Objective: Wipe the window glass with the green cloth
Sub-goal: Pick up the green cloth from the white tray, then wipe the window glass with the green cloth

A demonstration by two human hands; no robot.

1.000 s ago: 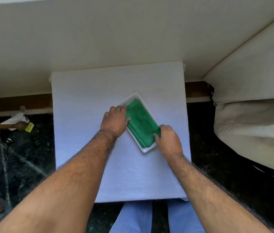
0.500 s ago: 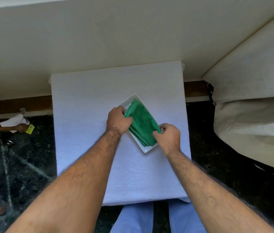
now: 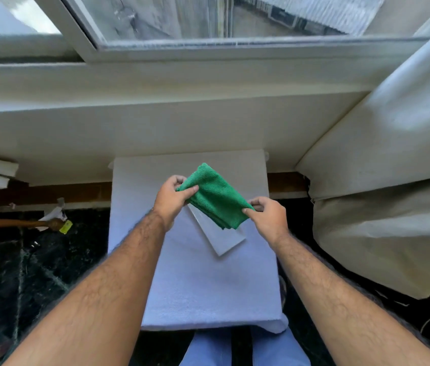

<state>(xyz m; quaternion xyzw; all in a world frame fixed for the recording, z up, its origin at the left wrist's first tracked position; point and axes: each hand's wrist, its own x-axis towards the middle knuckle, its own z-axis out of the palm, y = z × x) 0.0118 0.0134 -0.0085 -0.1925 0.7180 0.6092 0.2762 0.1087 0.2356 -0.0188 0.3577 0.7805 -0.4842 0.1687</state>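
Observation:
A folded green cloth (image 3: 215,196) hangs in the air above a white rectangular dish (image 3: 221,240), held at both ends. My left hand (image 3: 173,199) pinches its left end between thumb and fingers. My right hand (image 3: 268,216) pinches its right lower corner. The window glass (image 3: 208,15) fills the top of the view, set in a white frame (image 3: 182,52) above a wide cream sill (image 3: 155,101).
The dish lies on a white towel-covered table (image 3: 203,291) pushed against the wall. A cream curtain (image 3: 388,167) hangs at the right. On the dark marble floor at the left lies a wooden handle with a yellow tag (image 3: 66,227).
Both hands have closed on the cloth and lifted it off the dish. The view has tilted up, bringing the window into sight.

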